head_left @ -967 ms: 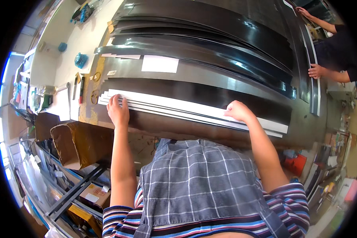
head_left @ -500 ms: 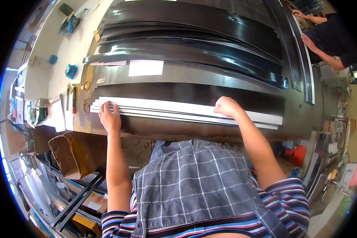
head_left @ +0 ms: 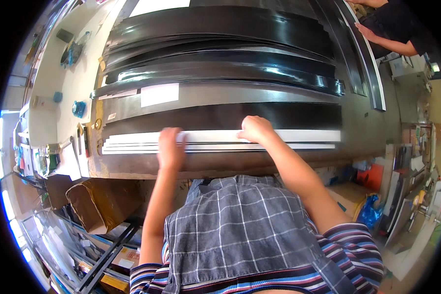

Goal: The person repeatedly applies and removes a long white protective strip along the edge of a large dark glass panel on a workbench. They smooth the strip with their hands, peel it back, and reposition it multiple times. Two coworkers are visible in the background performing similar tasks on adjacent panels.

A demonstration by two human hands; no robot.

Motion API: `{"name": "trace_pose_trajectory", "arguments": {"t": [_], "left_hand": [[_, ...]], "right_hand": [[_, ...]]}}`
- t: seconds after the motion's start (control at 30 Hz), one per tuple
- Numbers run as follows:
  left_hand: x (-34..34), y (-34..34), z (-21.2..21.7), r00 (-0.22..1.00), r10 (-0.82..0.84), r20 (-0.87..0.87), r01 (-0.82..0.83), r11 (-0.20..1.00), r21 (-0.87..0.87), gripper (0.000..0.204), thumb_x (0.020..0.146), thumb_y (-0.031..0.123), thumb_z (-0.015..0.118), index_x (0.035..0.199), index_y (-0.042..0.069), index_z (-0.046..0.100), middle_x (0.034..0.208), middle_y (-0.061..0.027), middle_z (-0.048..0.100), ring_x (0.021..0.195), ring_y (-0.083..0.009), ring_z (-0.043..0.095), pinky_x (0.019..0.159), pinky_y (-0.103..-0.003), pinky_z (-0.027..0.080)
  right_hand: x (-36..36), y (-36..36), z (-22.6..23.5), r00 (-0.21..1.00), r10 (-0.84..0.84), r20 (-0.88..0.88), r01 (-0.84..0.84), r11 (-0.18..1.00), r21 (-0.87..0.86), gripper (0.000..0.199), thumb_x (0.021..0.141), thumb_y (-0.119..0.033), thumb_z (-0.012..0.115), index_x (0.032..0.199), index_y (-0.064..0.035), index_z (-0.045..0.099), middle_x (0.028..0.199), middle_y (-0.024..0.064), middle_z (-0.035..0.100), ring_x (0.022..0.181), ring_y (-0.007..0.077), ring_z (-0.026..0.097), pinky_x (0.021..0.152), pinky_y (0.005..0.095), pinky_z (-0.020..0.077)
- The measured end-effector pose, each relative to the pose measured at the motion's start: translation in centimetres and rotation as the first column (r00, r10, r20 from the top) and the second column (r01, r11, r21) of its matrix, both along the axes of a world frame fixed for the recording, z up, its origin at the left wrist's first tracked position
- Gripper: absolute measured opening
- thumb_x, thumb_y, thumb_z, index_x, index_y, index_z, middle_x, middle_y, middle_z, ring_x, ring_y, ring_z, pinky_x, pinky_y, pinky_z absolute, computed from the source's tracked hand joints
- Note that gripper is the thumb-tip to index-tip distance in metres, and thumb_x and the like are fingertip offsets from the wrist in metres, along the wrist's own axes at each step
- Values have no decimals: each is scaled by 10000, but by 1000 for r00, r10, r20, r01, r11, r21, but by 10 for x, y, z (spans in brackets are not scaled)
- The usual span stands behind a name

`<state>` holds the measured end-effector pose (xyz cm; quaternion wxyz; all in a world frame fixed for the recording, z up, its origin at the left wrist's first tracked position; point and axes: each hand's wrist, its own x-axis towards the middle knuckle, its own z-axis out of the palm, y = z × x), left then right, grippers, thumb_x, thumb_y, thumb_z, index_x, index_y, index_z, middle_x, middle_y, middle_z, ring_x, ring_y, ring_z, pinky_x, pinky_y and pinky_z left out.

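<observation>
Long white strips (head_left: 208, 136) with dark lines between them lie stacked in slightly offset rows near the table's front edge. My left hand (head_left: 171, 148) rests across them left of their middle, its fingers smeared by motion. Closer to the middle, my right hand (head_left: 256, 130) is closed with curled fingers, its fingertips down at the widest white strip. Whatever it pinches, if anything, is hidden under the fingers. Just beyond the white strips runs a wide, flat black strip (head_left: 220, 115).
Glossy black strips (head_left: 220, 73) are piled farther back, near a white sheet (head_left: 160, 95). Pens (head_left: 86, 142) and a blue tape roll (head_left: 78, 109) lie left. A cardboard box (head_left: 95, 206) stands below the table. At far right, a co-worker's hand (head_left: 366, 32) touches a long strip (head_left: 372, 73).
My left hand has slid right along the white strips from near their left end. My right hand has shifted a little left, still closed. The whole view has shifted slightly.
</observation>
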<state>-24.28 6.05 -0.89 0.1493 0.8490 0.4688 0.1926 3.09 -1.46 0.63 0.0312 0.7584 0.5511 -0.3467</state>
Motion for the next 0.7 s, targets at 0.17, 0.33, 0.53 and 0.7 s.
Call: {"name": "trace_pose_trajectory", "arguments": {"t": [0.17,0.33,0.53,0.7], "left_hand": [[85,-31,-5,987,-159,4,157,966,-207,222,753,203,702,685,71,537,731,-85,579,761,-316,552,699,-419,440],[86,-32,-8,995,-83,-62,66,969,-240,304,718,249,741,655,66,505,710,-85,564,739,-312,537,690,-420,420],[93,-35,-9,990,48,-133,-77,972,-223,399,691,323,776,641,62,478,706,-104,553,747,-315,525,700,-417,413],[81,-28,-27,984,42,-176,-73,983,-170,436,695,332,770,623,50,445,669,-111,523,711,-323,509,652,-435,405]], "right_hand": [[4,-1,10,991,-24,-131,20,999,-32,280,680,-291,678,824,-52,707,851,154,690,828,313,669,744,401,529],[105,-49,14,971,185,-153,-199,977,-82,297,671,-308,725,784,-37,686,745,167,655,715,313,644,647,410,498],[255,-129,6,981,-92,-170,45,964,-262,260,717,-274,756,771,-28,692,695,115,651,661,198,613,617,345,471],[293,-155,2,981,-164,-99,136,960,-245,281,730,-290,766,753,-22,685,692,102,651,657,187,600,615,341,464]]}}
